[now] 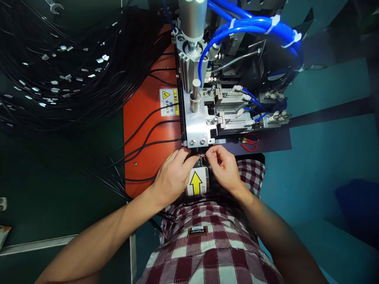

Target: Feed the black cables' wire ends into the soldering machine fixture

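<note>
My left hand (174, 171) is closed, thumb and forefinger pinched at the end of a black cable (145, 180) that runs in from the left beneath the hand. Thin red and white wires (203, 156) show between my two hands, just in front of the metal press block (197, 128). On the other side, my right hand (223, 167) has its fingers curled in a pinch at those wires; its fingertips partly hide them. Below the fingertips lies a white label with a yellow arrow (196, 182).
An orange base plate (152, 138) carries a warning label (169, 102). Bundled black cables (59, 79) with shiny ends lie at the left, near a wrench (55, 6). Blue air tubes (254, 24) arch over the machine. Red-handled snips (249, 142) rest at the right.
</note>
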`<action>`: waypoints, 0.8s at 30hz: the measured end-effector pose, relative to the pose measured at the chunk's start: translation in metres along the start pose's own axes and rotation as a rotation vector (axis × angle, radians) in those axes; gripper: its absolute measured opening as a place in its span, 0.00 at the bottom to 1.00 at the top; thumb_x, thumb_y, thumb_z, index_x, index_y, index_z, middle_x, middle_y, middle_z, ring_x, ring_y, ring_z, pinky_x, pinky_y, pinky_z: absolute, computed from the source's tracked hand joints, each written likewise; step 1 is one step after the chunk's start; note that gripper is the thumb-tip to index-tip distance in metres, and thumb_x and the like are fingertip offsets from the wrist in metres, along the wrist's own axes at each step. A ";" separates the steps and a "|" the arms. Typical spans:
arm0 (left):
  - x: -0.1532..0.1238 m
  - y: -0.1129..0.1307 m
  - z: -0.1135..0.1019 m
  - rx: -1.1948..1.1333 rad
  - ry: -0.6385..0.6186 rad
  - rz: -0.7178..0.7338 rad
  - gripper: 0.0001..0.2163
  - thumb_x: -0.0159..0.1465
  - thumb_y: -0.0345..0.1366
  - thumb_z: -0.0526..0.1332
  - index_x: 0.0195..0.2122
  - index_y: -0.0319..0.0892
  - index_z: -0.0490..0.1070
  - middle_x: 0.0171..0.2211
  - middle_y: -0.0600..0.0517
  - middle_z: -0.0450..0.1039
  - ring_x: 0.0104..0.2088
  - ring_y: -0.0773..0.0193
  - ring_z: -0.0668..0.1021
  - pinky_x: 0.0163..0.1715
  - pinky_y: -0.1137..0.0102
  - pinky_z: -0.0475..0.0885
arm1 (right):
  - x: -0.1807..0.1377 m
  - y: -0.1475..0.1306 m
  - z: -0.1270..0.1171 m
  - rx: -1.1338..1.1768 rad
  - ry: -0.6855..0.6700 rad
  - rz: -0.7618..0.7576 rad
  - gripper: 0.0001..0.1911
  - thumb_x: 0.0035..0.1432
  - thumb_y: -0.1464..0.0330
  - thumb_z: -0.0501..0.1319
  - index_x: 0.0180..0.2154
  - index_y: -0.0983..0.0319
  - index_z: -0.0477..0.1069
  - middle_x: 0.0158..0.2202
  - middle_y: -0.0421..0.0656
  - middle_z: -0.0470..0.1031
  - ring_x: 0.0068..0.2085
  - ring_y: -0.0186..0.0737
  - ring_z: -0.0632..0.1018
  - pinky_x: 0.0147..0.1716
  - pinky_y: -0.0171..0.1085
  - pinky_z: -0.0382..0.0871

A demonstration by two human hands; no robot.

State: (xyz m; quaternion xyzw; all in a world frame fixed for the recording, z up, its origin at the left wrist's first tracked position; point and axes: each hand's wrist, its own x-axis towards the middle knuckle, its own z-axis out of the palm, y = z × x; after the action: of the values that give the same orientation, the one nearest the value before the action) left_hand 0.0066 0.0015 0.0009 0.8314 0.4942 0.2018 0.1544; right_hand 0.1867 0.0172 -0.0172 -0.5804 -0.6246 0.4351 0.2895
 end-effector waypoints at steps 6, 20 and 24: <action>0.000 0.000 -0.002 -0.004 -0.006 0.011 0.13 0.64 0.25 0.53 0.47 0.35 0.72 0.39 0.42 0.70 0.41 0.55 0.74 0.38 0.61 0.75 | 0.003 -0.005 -0.002 -0.038 -0.023 0.054 0.07 0.62 0.68 0.54 0.31 0.61 0.66 0.23 0.36 0.65 0.23 0.31 0.66 0.25 0.32 0.59; -0.001 0.000 -0.001 0.006 -0.015 0.001 0.13 0.64 0.26 0.53 0.47 0.35 0.72 0.40 0.41 0.70 0.42 0.54 0.74 0.39 0.60 0.76 | 0.005 -0.018 0.005 -0.207 0.104 -0.114 0.08 0.60 0.67 0.57 0.29 0.61 0.69 0.20 0.37 0.64 0.23 0.33 0.66 0.24 0.32 0.58; -0.001 0.001 -0.001 0.004 -0.012 0.006 0.13 0.63 0.25 0.54 0.47 0.34 0.72 0.40 0.41 0.70 0.41 0.53 0.74 0.38 0.60 0.76 | 0.005 -0.015 0.004 -0.180 0.089 -0.119 0.08 0.61 0.68 0.56 0.29 0.61 0.66 0.21 0.36 0.62 0.23 0.32 0.64 0.24 0.32 0.57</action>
State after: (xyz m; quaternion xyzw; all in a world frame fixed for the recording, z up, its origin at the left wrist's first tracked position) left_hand 0.0063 0.0005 0.0017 0.8343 0.4913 0.1962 0.1554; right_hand 0.1754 0.0226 -0.0064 -0.5846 -0.6809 0.3333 0.2891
